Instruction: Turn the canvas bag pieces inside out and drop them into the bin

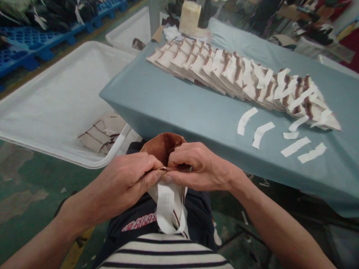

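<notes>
A fabric piece (pixel 157 146), brown on its upper part and cream below, is held above my lap. My left hand (pixel 134 172) pinches its edge from the left, and my right hand (pixel 198 166) pinches it from the right, the thumbs almost touching. From below the thumbs hangs a looped white strip (pixel 165 205). The fingertips hide the exact spot being gripped. On the blue-covered table (pixel 168 99) lies a long overlapping row of cream pieces with brown edges (pixel 204 65), with white strips on some of them.
Several loose white strips (pixel 260 134) lie near the table's front edge. At the left stands a large white bin (pixel 56 93) with folded cream pieces (pixel 99 132) inside. Behind it are a second white bin (pixel 129 31) and a blue pallet (pixel 36 41). A yellowish block (pixel 190 16) stands at the table's back.
</notes>
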`<state>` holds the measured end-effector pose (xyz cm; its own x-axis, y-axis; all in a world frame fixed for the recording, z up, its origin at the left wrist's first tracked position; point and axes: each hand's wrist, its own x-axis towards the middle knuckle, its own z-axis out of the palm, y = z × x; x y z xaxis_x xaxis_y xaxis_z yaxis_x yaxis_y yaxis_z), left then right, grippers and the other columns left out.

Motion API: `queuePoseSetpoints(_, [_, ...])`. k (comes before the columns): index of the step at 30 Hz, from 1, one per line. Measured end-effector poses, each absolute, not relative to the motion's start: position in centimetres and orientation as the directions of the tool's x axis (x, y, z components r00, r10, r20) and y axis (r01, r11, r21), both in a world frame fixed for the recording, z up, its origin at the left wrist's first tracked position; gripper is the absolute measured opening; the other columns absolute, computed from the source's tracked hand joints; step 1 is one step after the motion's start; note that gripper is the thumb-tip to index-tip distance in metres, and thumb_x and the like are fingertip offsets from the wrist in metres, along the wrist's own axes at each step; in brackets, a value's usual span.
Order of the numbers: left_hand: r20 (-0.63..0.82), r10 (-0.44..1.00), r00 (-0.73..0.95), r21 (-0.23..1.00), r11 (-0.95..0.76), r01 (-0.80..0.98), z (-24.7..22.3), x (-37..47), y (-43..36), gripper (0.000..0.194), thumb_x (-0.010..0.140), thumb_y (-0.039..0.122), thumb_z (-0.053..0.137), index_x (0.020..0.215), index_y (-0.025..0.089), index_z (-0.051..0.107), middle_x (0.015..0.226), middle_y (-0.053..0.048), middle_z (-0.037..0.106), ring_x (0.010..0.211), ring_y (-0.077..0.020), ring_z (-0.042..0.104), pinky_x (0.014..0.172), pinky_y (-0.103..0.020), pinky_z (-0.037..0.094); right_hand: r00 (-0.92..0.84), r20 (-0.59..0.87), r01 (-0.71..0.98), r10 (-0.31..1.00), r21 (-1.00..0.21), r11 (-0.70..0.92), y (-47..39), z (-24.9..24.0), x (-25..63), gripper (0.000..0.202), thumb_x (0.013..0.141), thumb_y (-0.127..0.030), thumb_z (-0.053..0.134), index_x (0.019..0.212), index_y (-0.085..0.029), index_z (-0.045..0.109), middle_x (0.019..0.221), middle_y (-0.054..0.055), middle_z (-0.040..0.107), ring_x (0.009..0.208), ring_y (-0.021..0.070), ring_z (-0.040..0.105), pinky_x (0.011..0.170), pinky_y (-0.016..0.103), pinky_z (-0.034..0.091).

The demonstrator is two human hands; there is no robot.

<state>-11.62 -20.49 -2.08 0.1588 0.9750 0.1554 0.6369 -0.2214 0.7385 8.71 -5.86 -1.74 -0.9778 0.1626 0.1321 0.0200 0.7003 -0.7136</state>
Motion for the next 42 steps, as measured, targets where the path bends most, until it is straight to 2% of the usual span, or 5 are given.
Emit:
queuePoseSetpoints(8, [0.210, 0.926, 0.314, 0.537, -0.378, 0.754, -3.9, -11.7, -20.7, 0.037, 0.113, 0.020, 0.042, 0.094, 0.022, 0.073, 0.088, -0.007, 0.077, 0.082, -0.0253, 0.069, 0.077, -0.035, 0.053, -0.965, 0.137, 0.058, 0.225, -0.722, 0.690, -6.7, -3.1, 9.2, 0.023, 0.098, -0.018, 0.049, 0.077, -0.024, 0.046, 0.069, -0.006, 0.045, 0.062, 0.0116, 0.040, 0.063, 0.028, 0.030])
queuePoseSetpoints(16, [0.071, 0.975, 0.211, 0.708, -0.198, 0.678, -2.9, -11.8, -20.4, 0.036, 0.112, 0.034, 0.045, 0.114, 0.022, 0.079, 0.100, -0.007, 0.086, 0.087, -0.0250, 0.079, 0.083, -0.033, 0.058, -0.963, 0.041, 0.161, 0.265, -0.704, 0.691, -7.2, -1.9, 9.9, 0.013, 0.094, -0.020, 0.052, 0.081, -0.023, 0.055, 0.072, -0.004, 0.054, 0.065, 0.0133, 0.044, 0.065, 0.029, 0.034])
queuePoseSetpoints(23, [0.228, 0.964, 0.138, 0.669, -0.258, 0.697, -2.6, -10.9, -20.7, 0.024, 0.105, 0.025, 0.056, 0.112, 0.021, 0.079, 0.091, -0.003, 0.086, 0.069, -0.0184, 0.078, 0.076, -0.027, 0.058, -0.927, -0.001, 0.234, 0.374, -0.781, 0.579, -7.8, -0.6, 9.3, 0.018, 0.084, -0.024, 0.059, 0.070, -0.023, 0.048, 0.061, -0.009, 0.038, 0.057, 0.0099, 0.034, 0.060, 0.028, 0.026])
queuePoseSetpoints(37, [0.602, 0.696, 0.392, 0.150, -0.580, 0.801, -5.5, -11.1, -20.8, 0.022, 0.113, 0.010, 0.050, 0.121, 0.021, 0.068, 0.089, -0.005, 0.085, 0.073, -0.0200, 0.079, 0.064, -0.029, 0.059, -0.839, -0.181, 0.061, 0.514, -0.968, -0.242, -11.0, -3.1, 8.7, 0.018, 0.080, -0.036, 0.067, 0.075, -0.022, 0.058, 0.063, -0.007, 0.044, 0.057, 0.0101, 0.034, 0.053, 0.023, 0.031])
queuePoseSetpoints(42, [0.682, 0.685, 0.256, 0.330, -0.600, 0.729, -5.2, -10.5, -20.8, 0.022, 0.105, 0.005, 0.057, 0.118, 0.022, 0.065, 0.093, -0.002, 0.085, 0.074, -0.0158, 0.080, 0.070, -0.024, 0.062, -0.833, -0.217, 0.145, 0.509, -0.973, -0.178, -10.4, -2.2, 8.9, 0.014, 0.079, -0.034, 0.060, 0.075, -0.020, 0.060, 0.067, -0.004, 0.051, 0.061, 0.0110, 0.041, 0.056, 0.023, 0.036])
